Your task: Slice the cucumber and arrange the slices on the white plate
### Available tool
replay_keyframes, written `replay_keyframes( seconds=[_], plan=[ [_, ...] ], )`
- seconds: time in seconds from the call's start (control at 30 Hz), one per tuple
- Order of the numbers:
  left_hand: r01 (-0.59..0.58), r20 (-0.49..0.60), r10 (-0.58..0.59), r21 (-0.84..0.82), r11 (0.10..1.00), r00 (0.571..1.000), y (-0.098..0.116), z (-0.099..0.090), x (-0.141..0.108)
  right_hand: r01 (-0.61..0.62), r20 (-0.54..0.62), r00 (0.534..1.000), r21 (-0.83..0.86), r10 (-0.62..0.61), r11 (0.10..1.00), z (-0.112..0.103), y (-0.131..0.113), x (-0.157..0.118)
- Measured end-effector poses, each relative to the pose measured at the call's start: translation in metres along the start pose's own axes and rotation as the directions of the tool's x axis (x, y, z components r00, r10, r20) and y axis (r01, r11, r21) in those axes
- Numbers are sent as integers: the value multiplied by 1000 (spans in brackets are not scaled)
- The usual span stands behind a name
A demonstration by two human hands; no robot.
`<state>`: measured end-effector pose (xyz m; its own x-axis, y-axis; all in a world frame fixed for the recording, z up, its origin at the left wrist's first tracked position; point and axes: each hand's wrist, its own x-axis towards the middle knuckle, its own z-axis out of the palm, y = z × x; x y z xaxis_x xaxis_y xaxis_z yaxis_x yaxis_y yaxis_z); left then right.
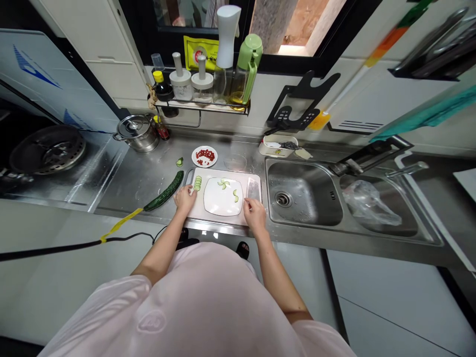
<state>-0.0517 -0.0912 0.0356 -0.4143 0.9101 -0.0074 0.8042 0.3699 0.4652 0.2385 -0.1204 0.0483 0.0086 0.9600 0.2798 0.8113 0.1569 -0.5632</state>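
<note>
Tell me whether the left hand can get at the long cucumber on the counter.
Probably yes: the left hand sits at the cutting board's edge, right beside the cucumber, and nothing shows between them.

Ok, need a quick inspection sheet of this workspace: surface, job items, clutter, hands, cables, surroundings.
Surface: stainless steel counter, streaked; white cutting board on it.
Job's things: white plate on the board, cucumber slices on it; stacked slices at the board's left; whole cucumber left of the board; knife blade at its right.
Clutter: small plate of chopped red pieces; cucumber end; glass bowl.
Grippers: left hand on the stacked slices; right hand at the blade, grip unclear.
Cables: black cable with yellow tape, lower left.
Surroundings: steel pot, stove burner, sink holding plastic bag.
</note>
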Motion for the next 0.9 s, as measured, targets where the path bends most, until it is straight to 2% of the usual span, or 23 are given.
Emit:
replay_keyframes(
  seconds=[0.33,0.9],
  plan=[
    [31,15,-31,54,998,999,7,8,4,6,26,1000,8,-6,1000,1,5,-1],
    [38,-59,-37,15,999,998,9,17,2,-8,45,999,29,6,1000,2,-1,2]
  ],
)
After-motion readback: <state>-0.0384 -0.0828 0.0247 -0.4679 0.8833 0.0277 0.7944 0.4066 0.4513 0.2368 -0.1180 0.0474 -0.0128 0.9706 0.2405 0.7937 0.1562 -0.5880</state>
